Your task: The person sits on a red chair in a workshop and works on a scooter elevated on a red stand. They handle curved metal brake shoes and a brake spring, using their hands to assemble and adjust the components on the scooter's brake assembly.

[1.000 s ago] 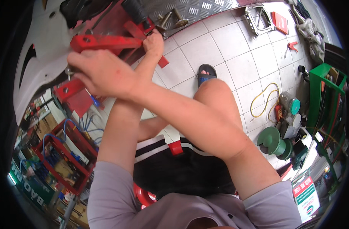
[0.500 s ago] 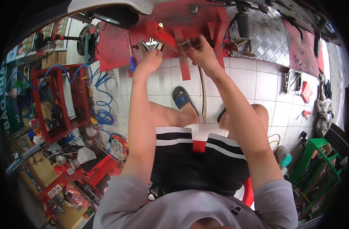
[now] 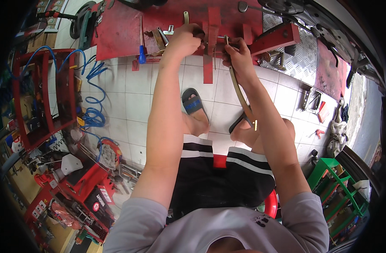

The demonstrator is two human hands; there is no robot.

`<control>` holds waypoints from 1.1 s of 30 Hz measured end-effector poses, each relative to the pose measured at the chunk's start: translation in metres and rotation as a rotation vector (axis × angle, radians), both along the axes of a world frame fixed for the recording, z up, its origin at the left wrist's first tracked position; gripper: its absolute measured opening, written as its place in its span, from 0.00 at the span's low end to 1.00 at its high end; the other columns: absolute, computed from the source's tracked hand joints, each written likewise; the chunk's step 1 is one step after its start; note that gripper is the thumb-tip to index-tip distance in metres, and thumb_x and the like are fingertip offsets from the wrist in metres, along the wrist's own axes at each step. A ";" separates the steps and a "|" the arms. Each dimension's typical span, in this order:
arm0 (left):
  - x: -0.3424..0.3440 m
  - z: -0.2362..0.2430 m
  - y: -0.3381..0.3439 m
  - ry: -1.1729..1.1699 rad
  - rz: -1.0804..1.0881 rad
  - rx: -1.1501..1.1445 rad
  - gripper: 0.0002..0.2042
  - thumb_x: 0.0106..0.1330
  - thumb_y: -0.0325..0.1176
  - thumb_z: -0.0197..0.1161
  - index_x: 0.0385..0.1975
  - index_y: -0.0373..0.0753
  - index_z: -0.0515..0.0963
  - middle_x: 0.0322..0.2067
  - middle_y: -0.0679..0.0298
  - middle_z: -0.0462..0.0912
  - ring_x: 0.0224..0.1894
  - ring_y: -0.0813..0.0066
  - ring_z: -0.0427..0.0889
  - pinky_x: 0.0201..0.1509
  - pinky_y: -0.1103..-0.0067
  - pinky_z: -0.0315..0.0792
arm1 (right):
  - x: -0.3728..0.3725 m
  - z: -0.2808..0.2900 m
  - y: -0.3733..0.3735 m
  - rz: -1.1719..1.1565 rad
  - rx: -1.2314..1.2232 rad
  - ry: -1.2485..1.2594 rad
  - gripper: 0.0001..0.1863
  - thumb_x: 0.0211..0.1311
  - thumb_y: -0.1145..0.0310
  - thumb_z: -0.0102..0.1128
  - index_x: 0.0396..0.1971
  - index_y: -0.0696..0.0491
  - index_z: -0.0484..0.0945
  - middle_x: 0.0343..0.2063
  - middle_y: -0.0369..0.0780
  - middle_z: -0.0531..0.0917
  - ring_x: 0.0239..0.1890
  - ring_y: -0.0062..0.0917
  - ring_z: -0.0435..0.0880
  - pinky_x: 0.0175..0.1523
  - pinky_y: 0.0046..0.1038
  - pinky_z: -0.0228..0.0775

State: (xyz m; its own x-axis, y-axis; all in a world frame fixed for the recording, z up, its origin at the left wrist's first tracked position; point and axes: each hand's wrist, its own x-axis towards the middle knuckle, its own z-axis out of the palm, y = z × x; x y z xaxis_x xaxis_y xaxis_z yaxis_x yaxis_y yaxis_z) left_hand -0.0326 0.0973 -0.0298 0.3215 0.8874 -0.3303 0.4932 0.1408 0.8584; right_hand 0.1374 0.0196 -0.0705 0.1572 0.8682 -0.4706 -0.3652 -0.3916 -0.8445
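My left hand [image 3: 186, 41] has its fingers curled beside the left side of a red metal upright [image 3: 208, 69] at the bench edge; what they close on is hidden. To the right of the upright, my right hand [image 3: 240, 57] grips a long, curved, tan strip [image 3: 240, 90] near its upper end. The strip's lower end hangs over my right foot. A blue-handled screwdriver [image 3: 142, 55] lies on the red bench [image 3: 117, 36], left of my left hand. Between them are a tan bar [image 3: 158, 40] and a small bright metal piece [image 3: 168, 30].
A red beam [image 3: 275, 40] juts out at the right, near a ridged metal plate [image 3: 300, 50]. A red rack [image 3: 49, 97] and coiled blue hose [image 3: 94, 116] stand left. A green rack [image 3: 338, 181] is at lower right, with red-handled pliers [image 3: 319, 134] on the floor.
My left hand has moved from the loose tools towards the upright. My right hand has shifted right and now grips the strip, whose lower end has swung right. The view has shifted too.
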 end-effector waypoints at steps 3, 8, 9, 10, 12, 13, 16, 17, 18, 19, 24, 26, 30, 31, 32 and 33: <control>0.005 -0.001 0.001 0.036 0.001 0.005 0.11 0.56 0.21 0.53 0.37 0.32 0.80 0.32 0.56 0.86 0.30 0.70 0.87 0.35 0.77 0.77 | -0.003 0.001 -0.002 -0.010 0.021 -0.045 0.11 0.65 0.75 0.51 0.46 0.54 0.68 0.33 0.39 0.80 0.28 0.17 0.77 0.28 0.21 0.68; 0.009 -0.003 0.002 0.094 0.012 -0.006 0.12 0.56 0.19 0.52 0.38 0.32 0.81 0.31 0.56 0.86 0.30 0.70 0.87 0.32 0.78 0.78 | -0.004 0.005 -0.006 0.002 0.086 -0.186 0.11 0.64 0.74 0.53 0.45 0.55 0.71 0.30 0.39 0.80 0.25 0.17 0.77 0.26 0.21 0.68; 0.009 -0.003 0.002 0.087 0.012 -0.007 0.12 0.57 0.19 0.52 0.38 0.33 0.81 0.31 0.56 0.86 0.31 0.71 0.87 0.32 0.78 0.78 | -0.005 0.005 -0.008 -0.007 0.115 -0.202 0.11 0.63 0.75 0.54 0.45 0.56 0.72 0.27 0.39 0.80 0.22 0.16 0.76 0.24 0.21 0.67; 0.009 -0.002 0.003 0.100 0.013 -0.012 0.12 0.57 0.19 0.52 0.38 0.32 0.81 0.31 0.56 0.86 0.31 0.71 0.87 0.32 0.78 0.78 | -0.005 0.004 -0.007 -0.004 0.124 -0.227 0.11 0.63 0.75 0.55 0.44 0.56 0.72 0.27 0.39 0.80 0.22 0.16 0.75 0.23 0.21 0.66; 0.009 -0.001 0.004 0.128 0.018 -0.019 0.12 0.57 0.19 0.52 0.37 0.32 0.81 0.31 0.57 0.86 0.31 0.72 0.87 0.31 0.79 0.78 | -0.005 0.004 -0.006 0.003 0.144 -0.276 0.10 0.62 0.75 0.55 0.44 0.56 0.72 0.26 0.39 0.80 0.20 0.15 0.75 0.23 0.21 0.66; 0.009 0.001 0.004 0.114 0.017 -0.041 0.12 0.57 0.20 0.52 0.38 0.31 0.81 0.31 0.57 0.86 0.31 0.73 0.87 0.31 0.79 0.78 | -0.007 0.001 -0.006 -0.009 0.133 -0.236 0.09 0.62 0.76 0.55 0.42 0.57 0.71 0.26 0.40 0.80 0.19 0.15 0.74 0.23 0.22 0.66; 0.014 0.008 0.005 0.120 -0.001 -0.090 0.11 0.58 0.20 0.52 0.38 0.30 0.81 0.32 0.58 0.86 0.31 0.74 0.87 0.31 0.79 0.78 | -0.011 -0.003 -0.007 -0.022 0.144 -0.163 0.09 0.64 0.76 0.54 0.42 0.57 0.70 0.26 0.40 0.79 0.20 0.16 0.74 0.24 0.21 0.67; 0.015 0.011 0.005 0.156 -0.014 -0.092 0.11 0.58 0.20 0.52 0.38 0.30 0.81 0.32 0.58 0.86 0.30 0.74 0.87 0.31 0.80 0.79 | -0.013 -0.004 -0.008 -0.044 0.144 -0.002 0.08 0.66 0.75 0.53 0.43 0.57 0.68 0.26 0.40 0.78 0.20 0.17 0.75 0.25 0.22 0.68; 0.014 0.014 0.004 0.193 -0.024 -0.094 0.11 0.58 0.20 0.52 0.38 0.30 0.81 0.32 0.58 0.86 0.30 0.74 0.87 0.31 0.80 0.79 | -0.017 -0.001 -0.009 -0.049 0.126 -0.004 0.08 0.66 0.75 0.52 0.43 0.56 0.68 0.26 0.39 0.78 0.20 0.17 0.75 0.25 0.22 0.68; 0.014 0.015 0.003 0.162 -0.017 -0.096 0.11 0.58 0.20 0.53 0.38 0.30 0.81 0.32 0.58 0.86 0.30 0.75 0.87 0.30 0.80 0.79 | -0.020 0.002 -0.010 -0.054 0.108 -0.007 0.08 0.67 0.75 0.52 0.43 0.56 0.68 0.27 0.39 0.77 0.20 0.18 0.75 0.25 0.22 0.68; 0.008 0.009 0.005 0.107 -0.001 -0.083 0.09 0.58 0.18 0.57 0.36 0.29 0.82 0.32 0.58 0.86 0.32 0.74 0.87 0.30 0.82 0.80 | -0.021 -0.002 -0.008 -0.009 0.210 -0.223 0.09 0.65 0.75 0.54 0.43 0.56 0.67 0.24 0.39 0.79 0.22 0.18 0.79 0.26 0.24 0.70; 0.009 0.003 0.002 -0.058 0.094 -0.135 0.08 0.58 0.18 0.58 0.35 0.27 0.82 0.32 0.57 0.85 0.32 0.73 0.86 0.32 0.83 0.81 | -0.020 -0.001 -0.009 0.025 0.190 -0.248 0.10 0.64 0.75 0.54 0.43 0.56 0.67 0.23 0.40 0.79 0.23 0.18 0.81 0.26 0.24 0.71; 0.013 0.002 -0.001 -0.184 0.193 -0.161 0.08 0.59 0.18 0.59 0.36 0.23 0.81 0.32 0.54 0.85 0.32 0.70 0.86 0.34 0.83 0.82 | -0.022 0.000 -0.006 0.023 0.199 -0.284 0.08 0.66 0.75 0.52 0.43 0.56 0.67 0.23 0.39 0.79 0.21 0.18 0.78 0.24 0.23 0.68; 0.014 0.002 -0.001 -0.185 0.205 -0.177 0.08 0.59 0.18 0.59 0.36 0.22 0.81 0.33 0.53 0.84 0.32 0.70 0.86 0.34 0.83 0.82 | -0.021 0.000 -0.006 0.010 0.177 -0.181 0.07 0.67 0.75 0.51 0.43 0.55 0.67 0.23 0.38 0.78 0.21 0.18 0.77 0.24 0.22 0.67; 0.015 0.002 0.000 -0.186 0.217 -0.194 0.08 0.59 0.17 0.58 0.36 0.22 0.81 0.33 0.53 0.84 0.33 0.69 0.86 0.34 0.83 0.83 | -0.020 -0.001 -0.005 -0.003 0.153 -0.077 0.07 0.68 0.75 0.50 0.43 0.55 0.67 0.23 0.38 0.78 0.20 0.17 0.75 0.23 0.22 0.66; 0.013 0.000 0.001 -0.188 0.231 -0.209 0.08 0.59 0.17 0.58 0.36 0.22 0.81 0.33 0.53 0.84 0.33 0.69 0.86 0.34 0.83 0.83 | -0.021 0.001 -0.004 -0.013 0.129 0.026 0.06 0.69 0.75 0.49 0.43 0.55 0.66 0.24 0.38 0.77 0.19 0.17 0.74 0.22 0.22 0.65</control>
State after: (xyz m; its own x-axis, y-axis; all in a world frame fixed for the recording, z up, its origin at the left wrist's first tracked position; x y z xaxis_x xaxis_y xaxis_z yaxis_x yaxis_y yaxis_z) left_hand -0.0191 0.0984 -0.0297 0.1925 0.8632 -0.4667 0.2640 0.4125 0.8719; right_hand 0.1164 0.0153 -0.0694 0.1582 0.9199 -0.3589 -0.3922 -0.2750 -0.8778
